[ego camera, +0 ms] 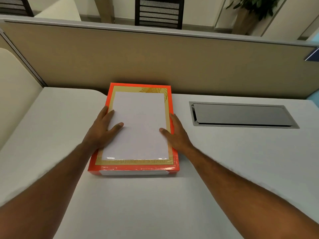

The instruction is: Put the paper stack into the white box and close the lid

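A white paper stack [138, 125] lies flat on top of a shut orange box [133, 169] that has a gold-bordered lid and a white label on its front wall. The box rests on the white desk against the partition. My left hand [101, 131] grips the stack's left edge, thumb on the top sheet and fingers along the side. On the other side, my right hand [177, 133] clasps the right edge the same way, with the thumb on the paper. No white box is in view.
The white desk [224, 169] spreads out in front of and to the right of the box. A grey metal cable hatch [241, 114] is set into it at the right. A beige partition [155, 62] closes the back, with a black chair [158, 12] beyond it.
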